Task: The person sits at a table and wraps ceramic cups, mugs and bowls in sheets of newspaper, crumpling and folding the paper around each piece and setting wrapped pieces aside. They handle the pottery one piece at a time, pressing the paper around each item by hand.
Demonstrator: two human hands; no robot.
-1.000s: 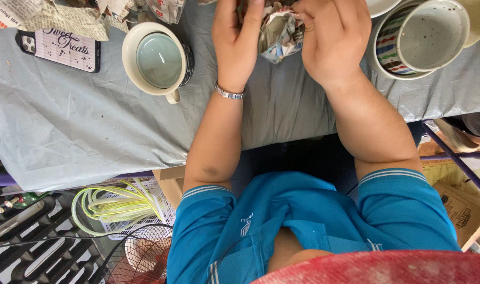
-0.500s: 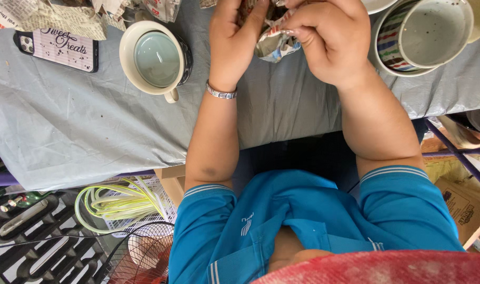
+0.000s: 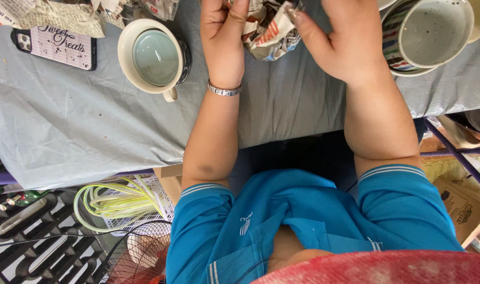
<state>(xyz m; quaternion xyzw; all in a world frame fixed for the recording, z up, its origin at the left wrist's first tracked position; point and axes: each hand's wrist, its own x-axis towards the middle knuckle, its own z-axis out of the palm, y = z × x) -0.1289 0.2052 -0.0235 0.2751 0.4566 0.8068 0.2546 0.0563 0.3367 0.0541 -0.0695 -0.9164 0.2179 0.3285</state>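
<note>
I have both hands on a crumpled newspaper bundle (image 3: pixel 269 26) at the far edge of the grey-covered desk (image 3: pixel 92 131). My left hand (image 3: pixel 221 37) clamps its left side, thumb over the top; my right hand (image 3: pixel 340 39) presses fingers into its right side. Left of the bundle sits a cream mug (image 3: pixel 155 58); right of it, stacked bowls (image 3: pixel 429 34).

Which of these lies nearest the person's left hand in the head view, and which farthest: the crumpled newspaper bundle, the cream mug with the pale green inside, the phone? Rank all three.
From the left hand:
1. Crumpled newspaper bundle, touching it, between both hands.
2. Cream mug, beside it on the grey cloth.
3. Phone, beyond the mug at the table's far side.
</note>
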